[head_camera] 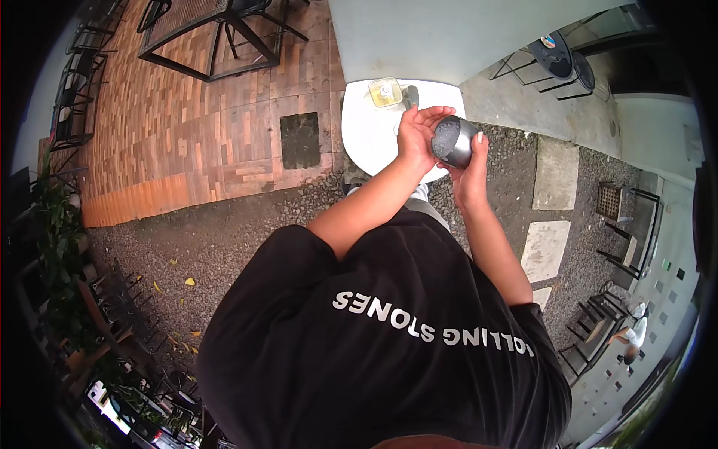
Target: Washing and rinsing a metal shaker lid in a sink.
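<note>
A dark metallic rounded cup or bowl (461, 143), its grey end dotted with droplets or bubbles, is held above a white washbasin (364, 134). My right hand (475, 165) grips its side, with the thumb along the wall. My left hand (418, 137) is beside its wet end, palm turned towards it and fingers spread; whether it touches the vessel I cannot tell. A squarish clear container (385, 92) with yellowish contents and a whitish thing in it sits on the basin's back edge. Just beside it is a small dark tap (412, 95).
A pale wall (398, 39) rises behind the basin. Wood-patterned tiled floor (224, 123) with a black-framed table (210, 70) lies left. Gravel (235, 241) surrounds me, with paving slabs (545, 250) right. Round black tables (552, 56) stand back right. Another person (635, 337) is far right.
</note>
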Action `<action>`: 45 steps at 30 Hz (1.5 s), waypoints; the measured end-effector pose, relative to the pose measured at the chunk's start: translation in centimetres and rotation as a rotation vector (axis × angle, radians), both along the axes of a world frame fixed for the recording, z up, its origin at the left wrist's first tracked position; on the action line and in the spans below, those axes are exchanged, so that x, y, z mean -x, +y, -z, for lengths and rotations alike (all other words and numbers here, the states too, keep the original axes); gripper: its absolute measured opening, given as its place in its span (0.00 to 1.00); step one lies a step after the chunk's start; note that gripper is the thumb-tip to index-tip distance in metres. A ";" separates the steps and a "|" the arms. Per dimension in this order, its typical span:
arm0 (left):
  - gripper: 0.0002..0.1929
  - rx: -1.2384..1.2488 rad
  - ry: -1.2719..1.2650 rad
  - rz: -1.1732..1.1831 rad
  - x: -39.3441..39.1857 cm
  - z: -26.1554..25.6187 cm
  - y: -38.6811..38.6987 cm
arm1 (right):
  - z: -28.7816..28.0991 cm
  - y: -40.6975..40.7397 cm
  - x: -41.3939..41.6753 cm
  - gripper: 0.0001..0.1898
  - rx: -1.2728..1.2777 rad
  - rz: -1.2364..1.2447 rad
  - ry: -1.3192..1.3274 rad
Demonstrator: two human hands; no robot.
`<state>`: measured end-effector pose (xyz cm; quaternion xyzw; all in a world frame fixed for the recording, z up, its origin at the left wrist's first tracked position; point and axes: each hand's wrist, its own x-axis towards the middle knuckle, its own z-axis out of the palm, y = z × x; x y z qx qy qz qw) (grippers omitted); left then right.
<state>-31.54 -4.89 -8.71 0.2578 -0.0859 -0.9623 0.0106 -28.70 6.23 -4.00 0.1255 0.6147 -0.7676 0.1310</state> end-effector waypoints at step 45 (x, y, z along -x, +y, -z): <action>0.30 0.825 0.293 0.106 2.3 -8.1 -0.8 | 5.7 -3.2 1.1 0.36 1.009 -0.027 -0.314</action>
